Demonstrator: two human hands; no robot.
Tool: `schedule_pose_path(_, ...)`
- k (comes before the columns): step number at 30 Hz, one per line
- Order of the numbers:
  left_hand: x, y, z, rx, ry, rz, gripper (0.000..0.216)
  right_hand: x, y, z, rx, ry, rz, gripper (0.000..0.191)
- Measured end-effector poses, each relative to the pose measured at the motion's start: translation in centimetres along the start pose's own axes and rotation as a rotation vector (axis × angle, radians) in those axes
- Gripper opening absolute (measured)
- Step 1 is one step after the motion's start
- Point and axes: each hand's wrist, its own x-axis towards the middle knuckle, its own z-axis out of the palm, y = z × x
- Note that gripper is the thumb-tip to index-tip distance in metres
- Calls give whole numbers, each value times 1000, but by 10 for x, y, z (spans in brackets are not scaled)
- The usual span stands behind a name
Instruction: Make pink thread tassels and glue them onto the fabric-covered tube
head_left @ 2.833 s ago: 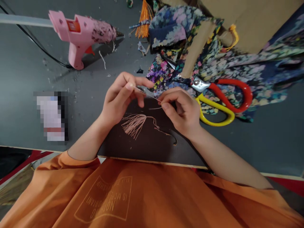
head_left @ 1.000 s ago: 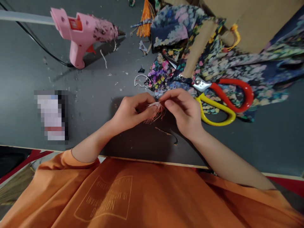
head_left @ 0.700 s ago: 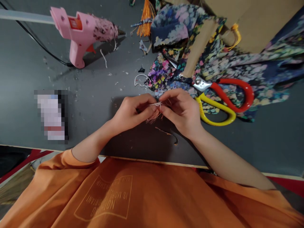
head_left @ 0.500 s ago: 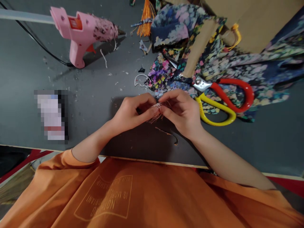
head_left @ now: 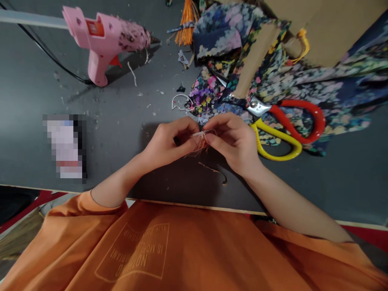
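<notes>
Well, in the head view you have two hands at work above the table (head_left: 121, 125), and one pale thread tassel (head_left: 202, 133) between them, near the table's front edge. Your left hand (head_left: 165, 141) pinches the tassel between thumb and fingers. Your right hand (head_left: 238, 145) has its thumb and fingertips drawn together at the tassel's right side, close to a thin strand; whether they grip it, you cannot tell. The tassel's white strands run crosswise, left to right, while its loose pinkish ends fan toward your body, slightly leftward; your fingers hide too much to fix its whole long axis.

Around it you can count one dark curved strip (head_left: 212, 168) nearer your body, one loop of white thread (head_left: 181, 95) beyond your hands, one pink glue gun (head_left: 103, 44) with its nozzle to the right, one orange tassel (head_left: 185, 28), and one pair of scissors (head_left: 257, 106) resting on floral fabric (head_left: 291, 83).
</notes>
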Motion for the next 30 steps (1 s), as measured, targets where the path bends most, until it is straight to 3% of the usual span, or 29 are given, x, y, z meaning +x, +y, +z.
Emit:
schedule_pose_path(5,2,1,0,-12,-1,-2,23,1,1,1,-7,-3,-8,7)
schedule_pose_path(9,2,0,0,1,-8,43,17,0,6,2,-8,-47,-74,18)
schedule_pose_path(14,0,-2,1,-42,-10,15,18,1,7,0,-46,-44,-56,14)
schedule_pose_path(21,0,-1,0,67,75,6,19,2,5,0,-23,-16,-14,16)
schedule_pose_path(30,2,2,-1,-104,9,-80,30,3,3,0,32,-53,26,13)
